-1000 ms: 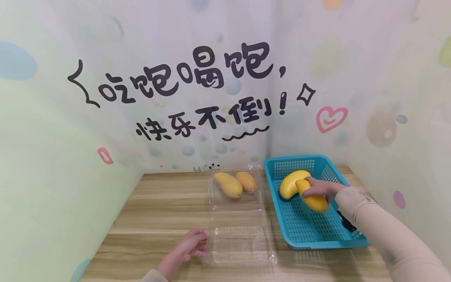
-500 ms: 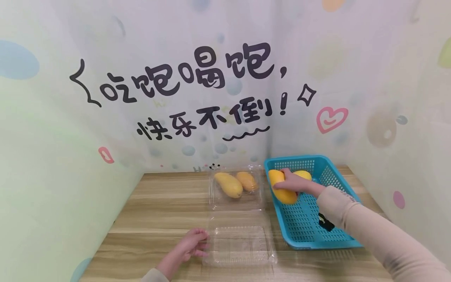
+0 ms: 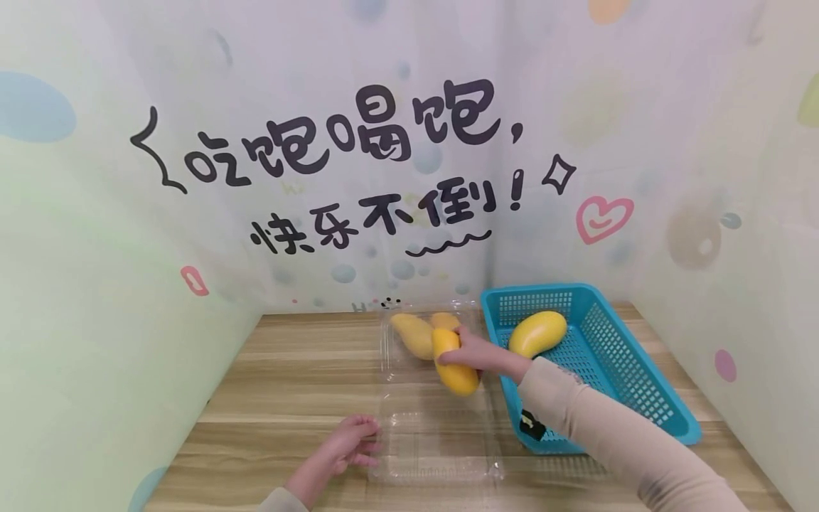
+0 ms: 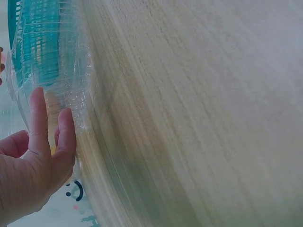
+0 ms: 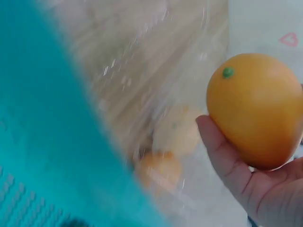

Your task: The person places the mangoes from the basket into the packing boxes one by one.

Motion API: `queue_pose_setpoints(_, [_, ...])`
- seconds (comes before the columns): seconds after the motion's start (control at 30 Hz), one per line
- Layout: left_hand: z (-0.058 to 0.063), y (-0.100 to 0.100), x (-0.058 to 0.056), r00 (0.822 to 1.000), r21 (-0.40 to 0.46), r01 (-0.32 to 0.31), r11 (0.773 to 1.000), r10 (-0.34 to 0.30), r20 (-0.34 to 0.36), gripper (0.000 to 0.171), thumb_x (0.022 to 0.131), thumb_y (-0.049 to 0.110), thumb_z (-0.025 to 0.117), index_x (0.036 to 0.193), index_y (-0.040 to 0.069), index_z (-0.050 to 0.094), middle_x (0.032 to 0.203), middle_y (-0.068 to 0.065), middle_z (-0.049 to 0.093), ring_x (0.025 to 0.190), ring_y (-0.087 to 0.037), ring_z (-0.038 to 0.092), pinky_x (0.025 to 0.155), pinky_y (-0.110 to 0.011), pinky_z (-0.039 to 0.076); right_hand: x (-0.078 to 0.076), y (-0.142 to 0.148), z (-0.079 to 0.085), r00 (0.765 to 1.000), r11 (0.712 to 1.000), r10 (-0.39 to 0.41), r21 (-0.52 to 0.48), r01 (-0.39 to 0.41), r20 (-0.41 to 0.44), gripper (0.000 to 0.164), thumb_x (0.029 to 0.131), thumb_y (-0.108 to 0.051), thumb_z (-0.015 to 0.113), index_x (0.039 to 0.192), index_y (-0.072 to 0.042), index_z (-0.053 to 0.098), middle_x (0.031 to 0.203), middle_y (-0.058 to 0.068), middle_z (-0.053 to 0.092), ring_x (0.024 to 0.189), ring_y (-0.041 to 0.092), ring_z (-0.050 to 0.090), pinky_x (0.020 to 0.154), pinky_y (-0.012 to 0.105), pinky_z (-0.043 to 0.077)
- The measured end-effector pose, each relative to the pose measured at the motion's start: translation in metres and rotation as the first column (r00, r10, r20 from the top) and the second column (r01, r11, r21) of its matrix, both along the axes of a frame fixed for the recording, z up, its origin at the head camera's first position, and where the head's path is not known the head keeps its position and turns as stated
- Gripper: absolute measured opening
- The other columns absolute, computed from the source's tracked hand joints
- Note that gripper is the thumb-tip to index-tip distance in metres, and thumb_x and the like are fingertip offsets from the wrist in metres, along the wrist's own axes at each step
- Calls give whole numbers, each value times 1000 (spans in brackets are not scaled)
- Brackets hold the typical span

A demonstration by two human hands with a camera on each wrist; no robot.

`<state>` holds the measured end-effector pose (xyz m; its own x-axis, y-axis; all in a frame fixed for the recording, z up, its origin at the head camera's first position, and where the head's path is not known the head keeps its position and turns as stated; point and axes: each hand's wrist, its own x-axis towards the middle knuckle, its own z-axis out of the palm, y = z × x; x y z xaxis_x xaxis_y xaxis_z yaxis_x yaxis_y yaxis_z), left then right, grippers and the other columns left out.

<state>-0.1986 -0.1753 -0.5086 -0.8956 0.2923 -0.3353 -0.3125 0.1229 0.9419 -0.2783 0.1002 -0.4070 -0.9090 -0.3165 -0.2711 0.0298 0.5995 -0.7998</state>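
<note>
My right hand point(image 3: 481, 352) grips a yellow-orange mango point(image 3: 458, 371) above the clear plastic clamshell box point(image 3: 382, 355). In the right wrist view this mango point(image 5: 258, 113) shows a green stem spot, with my thumb and palm against it. Two mangoes, a yellow one point(image 3: 411, 334) and an orange one point(image 3: 444, 320), lie in the box's far half; the held mango and hand partly cover them. At the near half's left edge is my left hand point(image 3: 348, 444), fingers extended and loosely bent. In the left wrist view its fingers point(image 4: 39, 118) reach the box edge, holding nothing.
Right of the box stands a blue perforated basket point(image 3: 687, 430) with one yellow mango point(image 3: 539, 333) inside. A small black patch point(image 3: 532, 425) shows by my right sleeve. Behind the wooden table point(image 3: 288, 370) hangs a printed white backdrop point(image 3: 320, 57).
My right hand has carried the mango left, out of the blue basket and over the clear box. The left hand has stayed in place.
</note>
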Motion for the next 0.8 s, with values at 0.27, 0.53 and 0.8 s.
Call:
queue_pose_setpoints(0.27, [1,0,-1,1000,-18,-15,1000,15,14,35,94,14,45,115,-14,40,113,-29,50,87,-24,61,70,-36,57,22,-44,-21,998,998,58,18,-59,16,72,71,-34,69,125,-3,34,88,10,52,70,21,56,46,33,49])
queue_pose_setpoints(0.53, [2,1,-1,999,-20,-27,999,27,17,34,94,14,47,113,-13,41,116,-31,48,89,-27,61,71,-38,56,45,-72,-45,996,984,92,153,-94,18,57,68,-34,69,109,-2,44,76,9,51,56,20,53,41,37,50])
queue_pose_setpoints(0.8, [1,3,-1,999,-9,-37,999,37,35,33,93,14,48,112,-12,42,113,-26,51,85,-23,60,72,-39,56,50,-83,-67,998,988,48,148,-52,31,51,67,-25,70,101,3,44,74,13,50,55,25,54,42,47,51])
